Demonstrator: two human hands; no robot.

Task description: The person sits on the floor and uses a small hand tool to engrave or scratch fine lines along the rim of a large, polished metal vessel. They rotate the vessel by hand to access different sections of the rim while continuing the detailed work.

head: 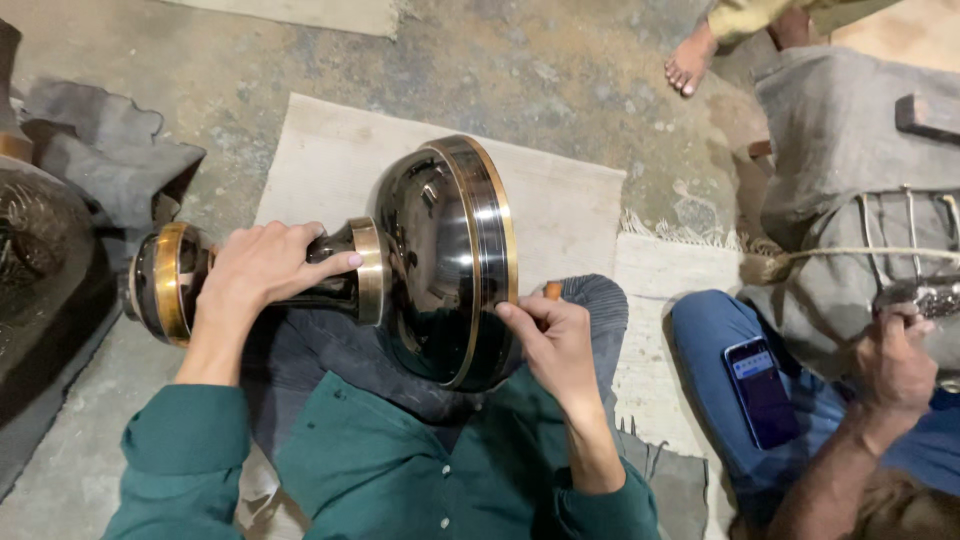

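Observation:
A large glossy black metal vase (430,250) with brass-coloured bands lies on its side across my lap. Its wide bowl points right and its narrow neck and foot point left. My left hand (255,270) is wrapped around the neck, between the brass collar and the banded foot (160,282). My right hand (548,335) rests against the rim of the bowl at its lower right, fingers pinched around a small tool with an orange end (553,290). Green sleeves cover both my forearms.
A pale mat (560,200) lies on the dusty concrete floor. A co-worker in blue trousers (720,340) sits at the right with a phone (762,390) on the thigh, one hand (890,360) on a metal piece. Grey cloth (100,160) and dark metalware are at left; a bare foot (690,60) is at top.

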